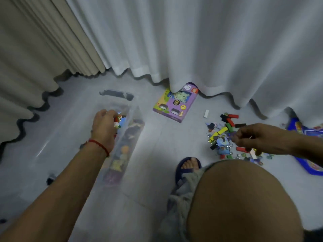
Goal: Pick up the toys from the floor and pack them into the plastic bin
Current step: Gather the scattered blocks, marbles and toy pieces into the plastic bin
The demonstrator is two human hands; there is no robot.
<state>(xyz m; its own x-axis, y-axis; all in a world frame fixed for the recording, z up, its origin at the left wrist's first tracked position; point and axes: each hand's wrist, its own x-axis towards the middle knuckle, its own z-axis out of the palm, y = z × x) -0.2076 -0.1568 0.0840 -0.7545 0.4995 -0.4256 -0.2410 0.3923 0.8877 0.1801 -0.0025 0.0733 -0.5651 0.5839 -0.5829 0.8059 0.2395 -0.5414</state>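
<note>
A clear plastic bin (135, 117) stands on the grey floor at centre left, with several toys inside. My left hand (104, 124) hovers over the bin's far end, fingers closed on small colourful toys (119, 120). A heap of loose toys (225, 135), coloured blocks and small figures, lies on the floor to the right. My right hand (253, 137) is over that heap, fingers pinched on a small purple piece; what it is I cannot make out.
A purple toy box (174, 105) lies against the white curtain (192, 41). A blue mat (307, 154) lies at the far right. A small white block (206, 113) sits alone. My knee (241, 198) and sandalled foot (189, 165) fill the foreground.
</note>
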